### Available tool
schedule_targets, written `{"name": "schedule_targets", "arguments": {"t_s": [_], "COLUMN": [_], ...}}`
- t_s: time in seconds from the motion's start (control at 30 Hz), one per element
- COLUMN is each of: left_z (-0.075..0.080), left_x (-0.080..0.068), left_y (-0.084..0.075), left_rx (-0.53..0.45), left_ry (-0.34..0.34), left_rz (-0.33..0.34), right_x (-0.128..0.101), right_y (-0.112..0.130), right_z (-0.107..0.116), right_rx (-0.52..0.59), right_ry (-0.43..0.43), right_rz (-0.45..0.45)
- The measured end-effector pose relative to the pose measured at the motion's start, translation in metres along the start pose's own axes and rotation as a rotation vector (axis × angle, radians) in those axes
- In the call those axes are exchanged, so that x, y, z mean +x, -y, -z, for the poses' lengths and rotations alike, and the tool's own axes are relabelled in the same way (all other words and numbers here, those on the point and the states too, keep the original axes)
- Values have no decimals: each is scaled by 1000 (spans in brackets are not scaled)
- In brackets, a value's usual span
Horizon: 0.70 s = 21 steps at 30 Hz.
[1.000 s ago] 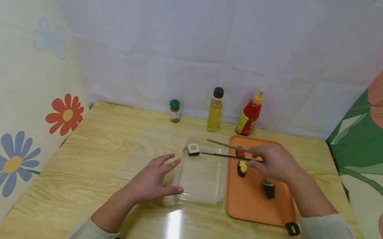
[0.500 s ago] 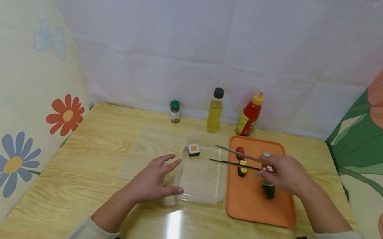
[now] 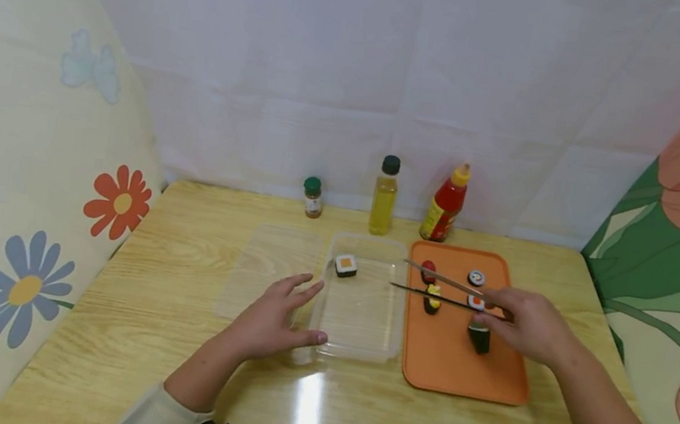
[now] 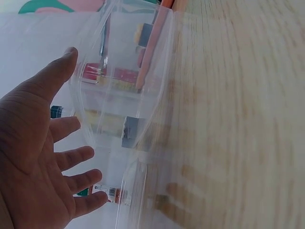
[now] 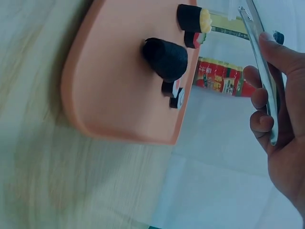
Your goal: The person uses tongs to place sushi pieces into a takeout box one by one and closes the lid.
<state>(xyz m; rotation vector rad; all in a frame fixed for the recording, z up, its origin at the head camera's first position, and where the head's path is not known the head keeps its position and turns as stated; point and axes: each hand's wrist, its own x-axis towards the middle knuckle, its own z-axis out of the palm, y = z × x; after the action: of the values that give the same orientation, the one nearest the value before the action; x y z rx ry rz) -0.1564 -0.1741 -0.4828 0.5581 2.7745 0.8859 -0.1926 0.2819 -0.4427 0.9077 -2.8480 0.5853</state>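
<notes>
**One roll boxed, five left on the tray**

Wood-grain surface under us, white sheeting behind, flowered panels at both sides. We judge the work barely begun: one square sushi roll sits in the far left corner of the clear container, while five pieces wait on the orange tray just beside it, among them a yellow-topped piece and a dark roll.

Our left hand lies flat with fingers spread and straight, its thumb touching the container's near left corner, gripping nothing. Our right hand curls round a pair of chopsticks, whose parted tips hang over the tray's left edge by the yellow-topped piece, carrying nothing. Three bottles stand along the far edge.
</notes>
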Motion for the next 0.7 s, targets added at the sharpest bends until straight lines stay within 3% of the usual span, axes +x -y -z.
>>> {"name": "schedule_targets", "arguments": {"t_s": [0.17,0.43,0.7], "left_z": [0,2,3], "left_x": [0,-1,-1], "left_y": [0,-2,-3], "left_rx": [-7,-3,-15], "left_ry": [3,8,7], "left_rz": [7,15,8], "right_x": [-10,-28,-39], "right_y": [-4,-10,-15], "right_z": [1,2,0], "right_rx": [8,8,17], "right_ry": [-7,-83,-69], "right_rz": [-32,-12,-33]}}
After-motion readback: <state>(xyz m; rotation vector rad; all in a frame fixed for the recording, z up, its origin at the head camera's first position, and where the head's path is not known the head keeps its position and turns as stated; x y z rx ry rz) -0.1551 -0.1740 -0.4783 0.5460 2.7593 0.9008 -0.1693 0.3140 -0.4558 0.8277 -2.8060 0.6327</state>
